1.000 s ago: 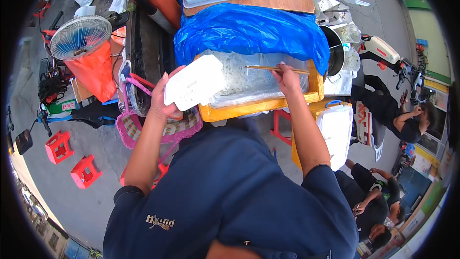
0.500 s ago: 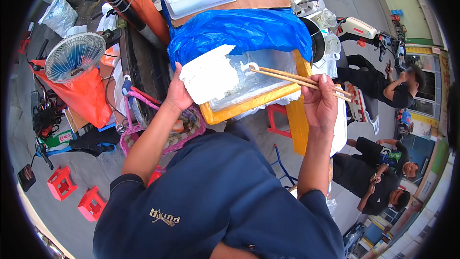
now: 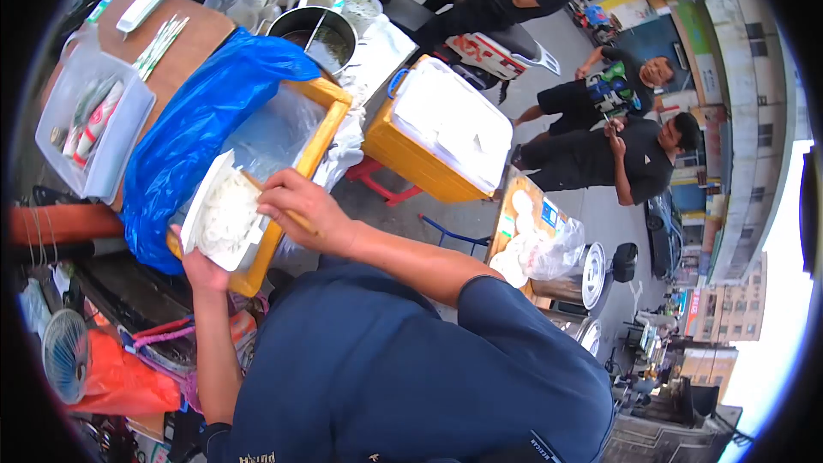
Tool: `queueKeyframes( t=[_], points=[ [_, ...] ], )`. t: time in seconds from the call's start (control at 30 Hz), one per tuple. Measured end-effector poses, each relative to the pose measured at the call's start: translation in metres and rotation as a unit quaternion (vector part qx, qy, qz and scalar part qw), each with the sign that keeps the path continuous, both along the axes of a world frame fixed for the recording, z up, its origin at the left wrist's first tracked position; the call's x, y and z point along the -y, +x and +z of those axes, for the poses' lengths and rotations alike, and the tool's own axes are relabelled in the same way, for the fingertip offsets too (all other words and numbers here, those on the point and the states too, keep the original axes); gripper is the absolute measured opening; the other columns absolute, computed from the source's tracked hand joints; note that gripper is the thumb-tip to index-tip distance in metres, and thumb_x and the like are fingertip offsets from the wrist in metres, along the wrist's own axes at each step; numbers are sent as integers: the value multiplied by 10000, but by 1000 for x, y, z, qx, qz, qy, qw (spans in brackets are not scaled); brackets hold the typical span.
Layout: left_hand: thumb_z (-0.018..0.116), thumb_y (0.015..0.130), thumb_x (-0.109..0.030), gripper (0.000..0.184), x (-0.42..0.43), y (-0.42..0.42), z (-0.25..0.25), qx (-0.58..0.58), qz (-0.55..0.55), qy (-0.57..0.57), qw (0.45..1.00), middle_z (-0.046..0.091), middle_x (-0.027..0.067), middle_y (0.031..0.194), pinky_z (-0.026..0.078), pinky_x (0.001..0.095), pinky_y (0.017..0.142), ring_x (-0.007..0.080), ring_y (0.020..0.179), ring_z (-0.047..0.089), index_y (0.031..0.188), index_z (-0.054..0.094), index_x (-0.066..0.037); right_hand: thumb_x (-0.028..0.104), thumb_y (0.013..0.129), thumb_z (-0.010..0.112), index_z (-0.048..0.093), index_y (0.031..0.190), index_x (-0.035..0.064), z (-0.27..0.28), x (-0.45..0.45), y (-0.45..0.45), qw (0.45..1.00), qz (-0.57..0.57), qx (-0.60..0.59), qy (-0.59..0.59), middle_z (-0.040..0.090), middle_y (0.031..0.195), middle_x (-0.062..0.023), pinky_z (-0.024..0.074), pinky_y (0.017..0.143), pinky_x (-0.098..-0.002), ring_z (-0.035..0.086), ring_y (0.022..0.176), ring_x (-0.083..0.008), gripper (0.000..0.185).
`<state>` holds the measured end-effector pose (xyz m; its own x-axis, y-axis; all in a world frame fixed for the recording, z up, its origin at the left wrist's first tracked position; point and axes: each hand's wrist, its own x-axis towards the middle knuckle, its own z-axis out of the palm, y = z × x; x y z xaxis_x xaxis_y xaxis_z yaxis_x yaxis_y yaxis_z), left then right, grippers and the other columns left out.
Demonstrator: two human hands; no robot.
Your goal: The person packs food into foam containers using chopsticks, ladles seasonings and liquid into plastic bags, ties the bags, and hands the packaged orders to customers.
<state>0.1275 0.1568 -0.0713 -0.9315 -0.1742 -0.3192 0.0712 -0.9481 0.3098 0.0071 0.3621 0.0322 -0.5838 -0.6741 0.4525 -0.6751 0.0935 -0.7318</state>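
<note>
My left hand [image 3: 206, 271] grips the lower edge of a white foam takeaway box [image 3: 249, 244], tilted and filled with white noodles [image 3: 227, 213]. My right hand [image 3: 302, 209] is bent over the box's right side, fingers closed. A short brown stretch of chopsticks [image 3: 251, 178] shows by its fingers; the rest is hidden behind the hand. Beneath and beyond the box is a yellow-taped insulated crate [image 3: 333, 130] lined with clear plastic. Blue plastic sheeting [image 3: 193, 124] covers its far left side.
A clear tub of packets [image 3: 111, 133] stands on a brown board [image 3: 193, 21] at left. A divided pot [image 3: 347, 43] sits past the crate. Right of it stands a second yellow crate [image 3: 420, 141] with a white lid. Several people in black are beyond, near a parked scooter [image 3: 480, 56].
My view has swung to the right. My right hand has come in from the right to the takeaway box, which is now tilted. The chopsticks, previously fully visible, are mostly hidden.
</note>
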Motion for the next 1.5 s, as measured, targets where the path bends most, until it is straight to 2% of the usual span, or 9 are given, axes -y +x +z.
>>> queueKeyframes(
  t=[0.3,0.5,0.53,0.77,0.87,0.93,1.03,1.23,1.5],
  points=[
    [472,1001,-329,578,-53,-87,-7,-20,-86,-6,996,470,164,1506,333,470,1176,325,1381,457,1498,406,-43,128,862,734,635,1002,20,11,-99,-20,997,56,-35,-26,599,1117,-166,536,889,-394,626,1082,-347,203],
    [605,908,-176,598,-85,-150,0,-17,-127,-16,992,482,173,1494,367,524,1157,366,1352,491,1474,446,-69,194,1054,514,521,1249,-1,17,-188,-60,949,-170,203,-169,673,882,-93,549,787,-315,673,876,-171,276],
    [605,908,-176,598,-86,-161,1,-13,-123,-30,992,482,173,1494,367,524,1157,366,1352,491,1474,446,-69,192,1068,448,492,1275,-1,11,-221,-102,852,-304,368,-213,648,813,-97,549,709,-302,661,762,-175,286],
    [626,884,-170,541,-141,-190,10,21,-195,-42,980,510,180,1457,425,569,1103,385,1337,503,1405,506,-89,158,901,476,400,1407,-54,-198,-372,-253,742,-547,377,91,633,741,-167,536,489,-356,651,569,-233,554],
    [640,874,-159,559,-158,-198,10,44,-195,-40,979,527,178,1436,426,549,1109,373,1321,519,1409,498,-81,163,903,470,411,1396,-58,-210,-377,-253,757,-562,327,62,651,784,-195,559,536,-381,675,597,-266,544],
    [656,863,-147,580,-171,-218,-10,74,-185,-44,979,545,174,1406,435,521,1108,358,1302,534,1412,488,-69,191,884,463,468,1347,-57,-191,-370,-246,747,-585,291,123,668,966,-331,543,845,-460,703,885,-411,525],
    [665,853,-134,584,-178,-223,-7,67,-204,-51,975,555,168,1381,443,480,1106,340,1292,541,1403,486,-55,178,882,457,516,1279,-57,-254,-383,-249,751,-569,318,109,683,933,-294,541,814,-447,699,864,-397,465],
    [688,843,-101,628,-218,-293,-28,67,-184,-110,974,548,162,1397,426,401,1113,273,1282,546,1423,464,-15,332,1080,442,583,1084,48,-151,-282,-209,731,-324,583,-144,587,890,-22,379,515,-231,517,630,-76,317],
    [697,825,-84,646,-265,-352,-74,49,-245,-81,965,561,133,1365,415,409,1120,258,1286,534,1423,460,-29,340,972,684,480,867,134,-146,-254,-221,637,-302,669,-235,411,670,40,268,426,-215,407,520,-61,309]
  ],
)
